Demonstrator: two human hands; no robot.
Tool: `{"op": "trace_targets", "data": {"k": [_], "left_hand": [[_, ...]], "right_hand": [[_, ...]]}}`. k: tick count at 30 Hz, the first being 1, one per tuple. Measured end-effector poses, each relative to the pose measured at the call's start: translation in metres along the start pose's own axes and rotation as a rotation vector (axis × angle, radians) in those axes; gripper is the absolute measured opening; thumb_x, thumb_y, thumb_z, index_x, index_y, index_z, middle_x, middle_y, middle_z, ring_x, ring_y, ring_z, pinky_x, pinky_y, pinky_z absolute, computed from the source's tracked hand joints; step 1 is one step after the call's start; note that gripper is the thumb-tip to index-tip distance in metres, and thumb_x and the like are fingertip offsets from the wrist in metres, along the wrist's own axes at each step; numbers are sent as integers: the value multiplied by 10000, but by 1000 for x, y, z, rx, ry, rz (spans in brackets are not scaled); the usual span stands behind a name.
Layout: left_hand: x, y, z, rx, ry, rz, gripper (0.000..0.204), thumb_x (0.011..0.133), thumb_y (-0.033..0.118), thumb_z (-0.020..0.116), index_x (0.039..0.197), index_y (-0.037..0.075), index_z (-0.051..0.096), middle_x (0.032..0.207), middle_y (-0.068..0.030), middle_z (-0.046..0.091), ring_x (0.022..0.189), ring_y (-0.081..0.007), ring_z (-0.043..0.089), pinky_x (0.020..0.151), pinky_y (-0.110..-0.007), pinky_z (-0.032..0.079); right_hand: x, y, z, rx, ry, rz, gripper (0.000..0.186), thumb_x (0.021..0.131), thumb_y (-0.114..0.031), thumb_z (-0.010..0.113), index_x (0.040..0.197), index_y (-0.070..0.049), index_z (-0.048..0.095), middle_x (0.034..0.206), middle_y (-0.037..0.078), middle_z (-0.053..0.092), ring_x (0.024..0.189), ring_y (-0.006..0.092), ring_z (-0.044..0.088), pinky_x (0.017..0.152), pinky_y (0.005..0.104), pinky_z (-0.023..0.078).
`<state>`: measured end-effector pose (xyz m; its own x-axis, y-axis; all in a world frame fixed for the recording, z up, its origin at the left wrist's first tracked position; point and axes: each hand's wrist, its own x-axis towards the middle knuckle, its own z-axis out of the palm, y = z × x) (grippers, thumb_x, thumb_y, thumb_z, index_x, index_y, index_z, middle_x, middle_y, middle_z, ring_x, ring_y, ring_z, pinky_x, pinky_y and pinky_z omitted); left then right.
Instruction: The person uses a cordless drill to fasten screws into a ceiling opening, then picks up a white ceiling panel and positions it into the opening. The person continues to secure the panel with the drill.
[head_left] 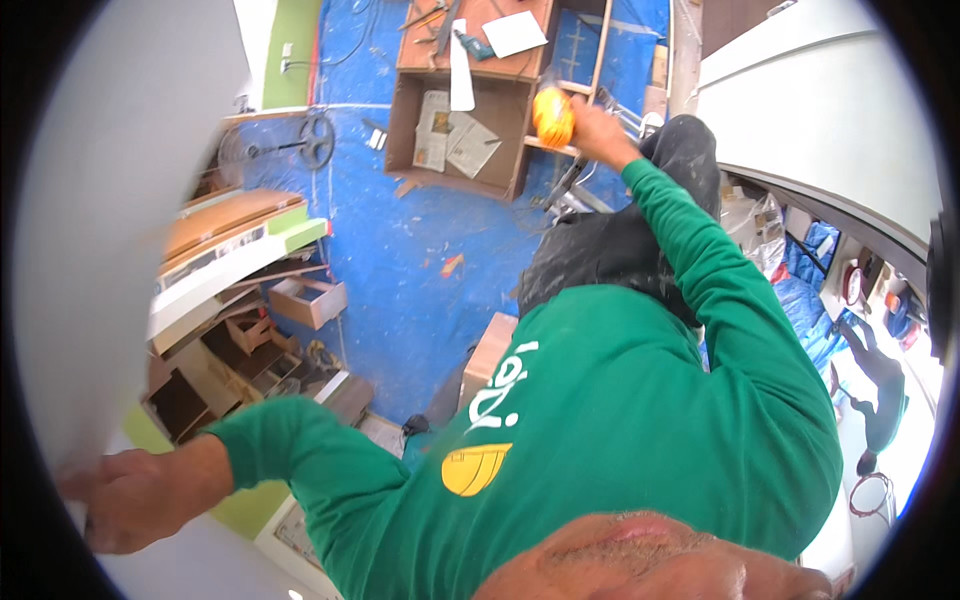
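Observation:
My right hand (pixel 598 130) reaches out over the open brown wooden cabinet's right edge. Its fingers are closed around a rounded orange-yellow object (pixel 553 117) with a blurred, pale tip; its exact kind does not show. At the lower left, my left hand (pixel 145 500) has its fingers curled at the edge of a large white panel (pixel 110 270). That panel fills the left side. Beyond my right hand, the brown cabinet (pixel 515 170) lies with newspaper sheets (pixel 470 147) inside. On its far top are a teal power tool (pixel 475 46), a white sheet (pixel 515 34) and several hand tools.
A blue covering (pixel 400 260) lies over the floor. On the left are stacked boards (pixel 235 220), a loose drawer (pixel 308 302) and a wheeled chair base (pixel 316 140). A white surface (pixel 820 120) rises at the right. A small, distorted person (pixel 885 390) appears near the right rim.

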<state>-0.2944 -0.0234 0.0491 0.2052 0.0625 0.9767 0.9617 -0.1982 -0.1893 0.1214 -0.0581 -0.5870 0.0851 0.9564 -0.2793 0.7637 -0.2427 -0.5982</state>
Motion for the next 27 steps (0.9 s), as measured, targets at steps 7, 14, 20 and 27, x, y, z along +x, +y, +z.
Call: {"op": "trace_targets", "data": {"k": [7, 14, 20, 27], "left_hand": [[-171, -8, -80, 30, -286, -299, 561, 813, 250, 931, 1003, -90, 527, 903, -197, 700, 830, -249, 716, 777, -361, 615], [-252, -44, -146, 310, -431, -405, 589, 849, 316, 902, 1102, -75, 542, 996, -177, 683, 930, -263, 713, 828, -355, 615], [-283, -62, -201, 463, -435, -494, 615, 825, 344, 916, 1090, -64, 540, 1010, -181, 650, 916, -280, 717, 796, -368, 636], [-307, -71, -254, 514, -408, -541, 619, 811, 307, 925, 1080, -73, 516, 1022, -185, 625, 901, -280, 722, 796, -357, 659]], "right_hand": [[-46, -22, 41, -276, -173, -185, 298, 942, -159, 635, 1199, -64, 518, 1091, 168, 718, 1072, 385, 704, 832, 615, 506], [-38, -6, 32, -268, -372, -124, 306, 931, -138, 649, 1201, -50, 536, 1096, 240, 708, 1083, 440, 668, 892, 528, 521], [-46, -10, 29, -295, -324, -143, 345, 906, -156, 690, 1201, -61, 538, 1098, 258, 706, 1085, 461, 659, 887, 549, 506], [-46, -22, 22, -333, -380, -141, 341, 888, -162, 691, 1181, -62, 549, 1128, 247, 709, 1102, 457, 655, 900, 542, 510]]}}
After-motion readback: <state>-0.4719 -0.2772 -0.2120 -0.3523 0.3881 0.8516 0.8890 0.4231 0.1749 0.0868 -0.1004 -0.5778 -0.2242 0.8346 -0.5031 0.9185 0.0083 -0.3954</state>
